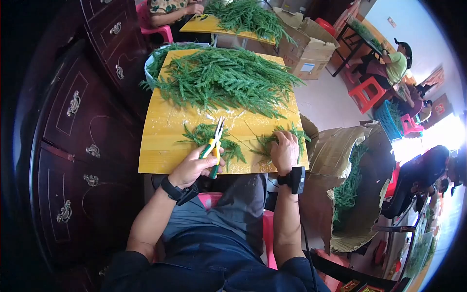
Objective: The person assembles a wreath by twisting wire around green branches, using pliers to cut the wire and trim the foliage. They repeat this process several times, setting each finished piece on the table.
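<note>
My left hand [197,166] is wrapped round a pair of long-nose pliers [212,147] with green and yellow handles, its metal jaws pointing away from me. Beneath the pliers, a small green fern-like sprig [202,133] lies on the yellow tabletop [158,136]. Over at the table's right edge, my right hand [285,153] has its fingers curled down on another green sprig [265,142], which partly hides under them. A large heap of the same greenery [228,78] covers the far half of the table.
Dark drawers [68,121] stand close on the left. To the right, an open cardboard box [331,155] holds more greenery. Pale scraps dot the tabletop. Past it, another person's hand [195,9] is at a second yellow table [194,25]. Other people sit at the right.
</note>
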`<control>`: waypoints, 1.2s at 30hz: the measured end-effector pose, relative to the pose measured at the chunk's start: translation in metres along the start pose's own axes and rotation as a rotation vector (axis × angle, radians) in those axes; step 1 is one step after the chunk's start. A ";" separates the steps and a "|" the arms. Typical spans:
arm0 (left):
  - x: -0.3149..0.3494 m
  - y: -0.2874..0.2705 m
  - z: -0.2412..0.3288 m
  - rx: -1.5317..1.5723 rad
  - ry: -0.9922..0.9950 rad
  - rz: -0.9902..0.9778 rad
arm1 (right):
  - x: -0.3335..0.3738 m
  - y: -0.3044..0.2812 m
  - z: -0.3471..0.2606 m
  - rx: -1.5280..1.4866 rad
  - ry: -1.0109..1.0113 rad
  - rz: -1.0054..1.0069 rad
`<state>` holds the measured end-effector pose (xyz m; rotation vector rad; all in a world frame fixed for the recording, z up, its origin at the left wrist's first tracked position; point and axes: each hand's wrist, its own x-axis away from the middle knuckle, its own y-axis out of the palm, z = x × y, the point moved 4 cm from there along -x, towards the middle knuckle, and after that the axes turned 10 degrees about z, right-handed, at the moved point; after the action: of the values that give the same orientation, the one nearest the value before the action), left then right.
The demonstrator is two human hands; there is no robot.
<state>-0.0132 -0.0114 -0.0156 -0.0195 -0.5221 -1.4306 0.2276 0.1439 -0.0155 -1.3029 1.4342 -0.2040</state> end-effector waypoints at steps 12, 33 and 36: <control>-0.012 0.038 -0.001 -0.290 0.126 -0.159 | -0.004 -0.013 -0.023 -0.133 0.049 0.063; -0.016 0.041 0.028 -0.956 0.372 0.003 | 0.013 -0.001 -0.041 -0.959 0.367 -0.202; -0.020 0.042 0.034 -0.923 0.353 0.012 | 0.017 0.003 -0.045 -1.032 0.364 -0.236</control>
<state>0.0142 0.0246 0.0202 -0.4940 0.4531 -1.5124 0.1949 0.1094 -0.0121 -2.3693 1.7643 0.1976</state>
